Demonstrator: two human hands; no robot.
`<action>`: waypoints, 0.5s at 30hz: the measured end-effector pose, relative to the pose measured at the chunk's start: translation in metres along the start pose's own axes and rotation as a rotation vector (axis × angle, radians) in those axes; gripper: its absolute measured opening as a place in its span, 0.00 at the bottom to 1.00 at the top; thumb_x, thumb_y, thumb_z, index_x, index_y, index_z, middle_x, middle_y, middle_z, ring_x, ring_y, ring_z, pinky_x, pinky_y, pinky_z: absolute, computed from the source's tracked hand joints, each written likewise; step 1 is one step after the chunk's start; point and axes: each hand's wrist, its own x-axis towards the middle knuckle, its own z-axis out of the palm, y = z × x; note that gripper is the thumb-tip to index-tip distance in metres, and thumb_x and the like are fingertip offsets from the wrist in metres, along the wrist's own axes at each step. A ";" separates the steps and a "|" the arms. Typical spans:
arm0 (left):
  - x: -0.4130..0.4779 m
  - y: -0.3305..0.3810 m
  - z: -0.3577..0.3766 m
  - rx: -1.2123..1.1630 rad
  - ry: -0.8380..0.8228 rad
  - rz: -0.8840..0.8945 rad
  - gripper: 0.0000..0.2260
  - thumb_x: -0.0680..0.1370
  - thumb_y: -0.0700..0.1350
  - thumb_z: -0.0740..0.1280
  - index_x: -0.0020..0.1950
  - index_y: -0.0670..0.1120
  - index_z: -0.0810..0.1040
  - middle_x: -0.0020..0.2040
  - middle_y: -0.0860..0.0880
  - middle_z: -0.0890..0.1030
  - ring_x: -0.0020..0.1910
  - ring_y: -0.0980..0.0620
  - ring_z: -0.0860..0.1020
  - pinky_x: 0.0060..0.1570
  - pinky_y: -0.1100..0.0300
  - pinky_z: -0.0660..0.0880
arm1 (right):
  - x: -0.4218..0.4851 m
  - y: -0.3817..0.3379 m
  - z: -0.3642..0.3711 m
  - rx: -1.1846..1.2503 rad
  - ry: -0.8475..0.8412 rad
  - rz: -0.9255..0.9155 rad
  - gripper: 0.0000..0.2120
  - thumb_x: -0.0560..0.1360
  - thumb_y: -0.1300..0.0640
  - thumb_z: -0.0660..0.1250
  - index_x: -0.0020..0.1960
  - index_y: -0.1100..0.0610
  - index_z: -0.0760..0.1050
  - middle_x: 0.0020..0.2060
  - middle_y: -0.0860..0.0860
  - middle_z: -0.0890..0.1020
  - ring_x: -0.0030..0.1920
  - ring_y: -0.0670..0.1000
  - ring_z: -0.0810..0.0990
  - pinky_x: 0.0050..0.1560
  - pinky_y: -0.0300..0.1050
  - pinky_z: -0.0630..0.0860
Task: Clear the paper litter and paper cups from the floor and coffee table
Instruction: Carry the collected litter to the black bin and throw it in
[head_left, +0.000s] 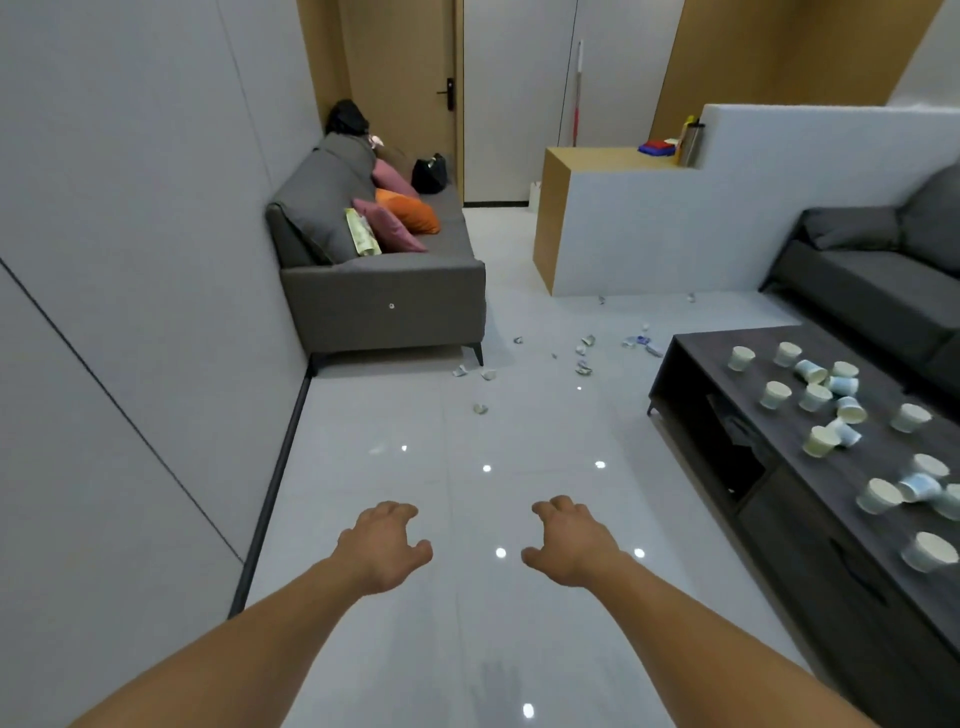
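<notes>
Several paper cups (826, 397), some upright and some tipped over, are scattered over the dark coffee table (769, 358) at the right. Small scraps of paper litter (584, 369) lie on the glossy white floor between the grey sofa and the table's far end. One scrap (480, 409) lies nearer to me. My left hand (387, 545) and my right hand (569, 543) reach forward over bare floor, palms down, fingers loosely curled, holding nothing. Both hands are well short of the litter and the cups.
A grey sofa (384, 301) with cushions stands against the left wall. A second dark sofa (878, 280) sits behind the coffee table. A white and wood partition counter (649, 228) stands ahead, with a door beyond. A mop handle (577, 93) leans on the far wall.
</notes>
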 end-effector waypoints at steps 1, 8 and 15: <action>0.014 0.003 -0.002 -0.005 -0.014 0.003 0.29 0.77 0.59 0.60 0.76 0.50 0.60 0.76 0.51 0.60 0.74 0.49 0.59 0.70 0.49 0.62 | 0.014 0.005 -0.005 -0.005 -0.019 0.011 0.35 0.77 0.42 0.63 0.78 0.53 0.56 0.74 0.53 0.61 0.71 0.56 0.63 0.67 0.53 0.69; 0.155 0.002 -0.029 -0.059 -0.090 -0.015 0.30 0.77 0.58 0.62 0.76 0.49 0.59 0.76 0.50 0.60 0.73 0.48 0.60 0.70 0.50 0.62 | 0.145 0.013 -0.042 -0.018 -0.054 0.042 0.35 0.76 0.42 0.63 0.77 0.53 0.57 0.72 0.53 0.63 0.70 0.56 0.65 0.65 0.52 0.70; 0.312 0.014 -0.101 -0.098 -0.091 0.042 0.31 0.76 0.58 0.61 0.76 0.50 0.59 0.76 0.49 0.60 0.74 0.47 0.59 0.70 0.51 0.62 | 0.284 0.008 -0.117 -0.004 -0.031 0.086 0.34 0.76 0.42 0.63 0.77 0.52 0.57 0.73 0.52 0.63 0.70 0.55 0.64 0.65 0.50 0.70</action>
